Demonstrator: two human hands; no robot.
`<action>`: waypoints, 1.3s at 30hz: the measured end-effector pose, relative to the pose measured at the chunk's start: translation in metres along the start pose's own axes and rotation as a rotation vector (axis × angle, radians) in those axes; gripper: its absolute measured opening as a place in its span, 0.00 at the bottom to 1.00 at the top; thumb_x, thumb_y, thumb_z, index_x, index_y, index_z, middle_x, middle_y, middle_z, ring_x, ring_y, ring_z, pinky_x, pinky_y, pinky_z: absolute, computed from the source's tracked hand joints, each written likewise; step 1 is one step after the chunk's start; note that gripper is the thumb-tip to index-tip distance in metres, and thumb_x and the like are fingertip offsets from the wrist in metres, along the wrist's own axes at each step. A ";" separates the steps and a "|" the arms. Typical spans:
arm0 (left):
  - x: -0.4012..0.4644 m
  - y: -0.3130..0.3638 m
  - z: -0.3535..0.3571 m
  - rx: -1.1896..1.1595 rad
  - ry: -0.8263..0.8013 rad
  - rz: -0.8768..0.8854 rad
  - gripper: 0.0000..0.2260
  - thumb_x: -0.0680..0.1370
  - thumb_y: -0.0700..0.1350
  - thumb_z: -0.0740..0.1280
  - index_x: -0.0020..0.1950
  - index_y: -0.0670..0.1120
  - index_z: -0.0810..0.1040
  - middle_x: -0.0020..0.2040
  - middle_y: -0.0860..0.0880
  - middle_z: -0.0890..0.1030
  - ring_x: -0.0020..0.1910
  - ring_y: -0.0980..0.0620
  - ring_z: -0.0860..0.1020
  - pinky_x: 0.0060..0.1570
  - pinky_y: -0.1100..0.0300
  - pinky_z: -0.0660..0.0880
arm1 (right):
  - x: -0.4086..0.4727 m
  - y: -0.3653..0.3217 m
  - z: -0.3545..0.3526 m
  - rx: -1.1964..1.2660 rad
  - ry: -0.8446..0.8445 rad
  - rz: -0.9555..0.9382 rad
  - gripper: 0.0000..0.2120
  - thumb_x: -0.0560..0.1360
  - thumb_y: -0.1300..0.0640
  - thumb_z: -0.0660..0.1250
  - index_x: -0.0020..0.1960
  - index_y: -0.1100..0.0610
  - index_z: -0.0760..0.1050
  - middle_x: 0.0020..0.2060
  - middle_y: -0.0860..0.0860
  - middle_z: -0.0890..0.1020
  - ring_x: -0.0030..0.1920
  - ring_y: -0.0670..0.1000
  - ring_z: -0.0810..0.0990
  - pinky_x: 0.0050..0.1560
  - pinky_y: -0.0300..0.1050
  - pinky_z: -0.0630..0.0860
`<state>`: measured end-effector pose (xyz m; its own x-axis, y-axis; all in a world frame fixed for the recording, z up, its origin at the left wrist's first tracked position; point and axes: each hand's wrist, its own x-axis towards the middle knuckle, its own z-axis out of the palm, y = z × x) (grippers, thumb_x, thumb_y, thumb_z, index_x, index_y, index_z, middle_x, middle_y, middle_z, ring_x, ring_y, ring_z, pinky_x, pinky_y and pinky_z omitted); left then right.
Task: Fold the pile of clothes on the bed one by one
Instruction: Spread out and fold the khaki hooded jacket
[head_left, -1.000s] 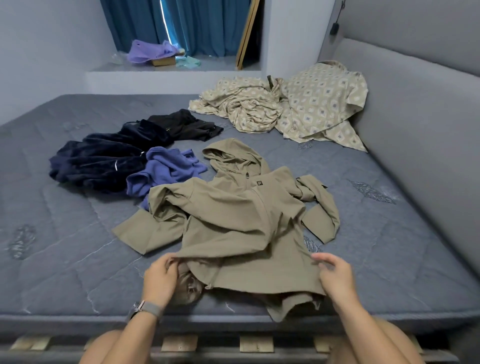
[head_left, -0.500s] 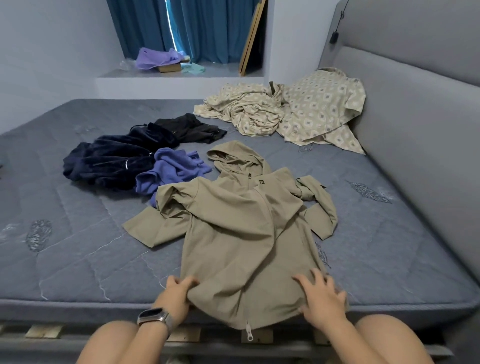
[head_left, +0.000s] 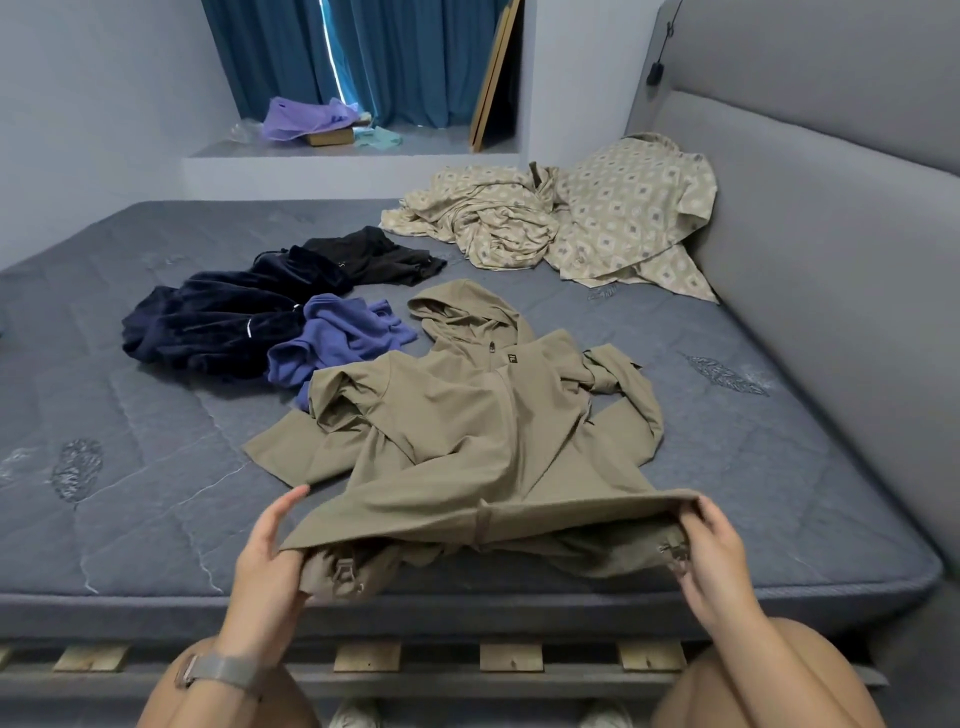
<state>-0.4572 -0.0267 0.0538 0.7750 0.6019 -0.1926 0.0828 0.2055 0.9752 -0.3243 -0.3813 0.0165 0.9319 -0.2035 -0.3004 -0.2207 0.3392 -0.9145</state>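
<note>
An olive hooded jacket (head_left: 467, 431) lies spread on the grey mattress (head_left: 156, 493), hood pointing away from me, sleeves crumpled at both sides. Its bottom hem is lifted off the bed near the front edge. My left hand (head_left: 270, 551) grips the hem's left corner and my right hand (head_left: 711, 556) grips the right corner, stretching the hem between them. Behind the jacket on the left lie a purple-blue top (head_left: 337, 340), a dark navy velvet garment (head_left: 218, 322) and a black garment (head_left: 374, 254).
A beige patterned sheet and pillow (head_left: 587, 218) are bunched at the back right against the grey padded headboard (head_left: 831, 260). A window ledge (head_left: 353, 150) behind the bed holds a purple bag. Wooden slats (head_left: 509, 657) show under the mattress edge, above my knees.
Half a second ago both hands pressed flat on the jacket's hem at the bed edge. Now they have taken hold of the hem corners and lifted the hem up off the mattress.
</note>
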 end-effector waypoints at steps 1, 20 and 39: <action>-0.005 0.001 -0.002 0.233 -0.034 0.112 0.29 0.73 0.24 0.57 0.54 0.57 0.80 0.48 0.52 0.84 0.47 0.51 0.83 0.43 0.66 0.79 | -0.001 -0.002 -0.004 0.091 0.027 -0.021 0.11 0.82 0.62 0.55 0.53 0.53 0.75 0.43 0.51 0.80 0.41 0.48 0.80 0.34 0.36 0.80; 0.015 -0.012 -0.053 1.864 -0.375 0.151 0.18 0.75 0.40 0.60 0.56 0.60 0.78 0.60 0.55 0.75 0.61 0.52 0.75 0.57 0.58 0.73 | 0.036 0.011 -0.057 -0.928 -0.098 -0.153 0.22 0.68 0.78 0.53 0.37 0.57 0.79 0.39 0.57 0.82 0.47 0.59 0.78 0.42 0.45 0.70; 0.040 -0.073 -0.014 1.634 -0.563 0.106 0.14 0.78 0.50 0.59 0.62 0.57 0.75 0.60 0.53 0.79 0.59 0.51 0.77 0.55 0.59 0.73 | 0.042 0.027 -0.024 -1.565 -0.430 -0.025 0.09 0.72 0.49 0.65 0.37 0.52 0.78 0.36 0.48 0.81 0.42 0.50 0.80 0.44 0.45 0.75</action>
<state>-0.4415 -0.0067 -0.0270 0.8952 0.1655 -0.4139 0.2435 -0.9593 0.1430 -0.2976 -0.4026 -0.0273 0.8876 0.1554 -0.4337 -0.0154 -0.9309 -0.3650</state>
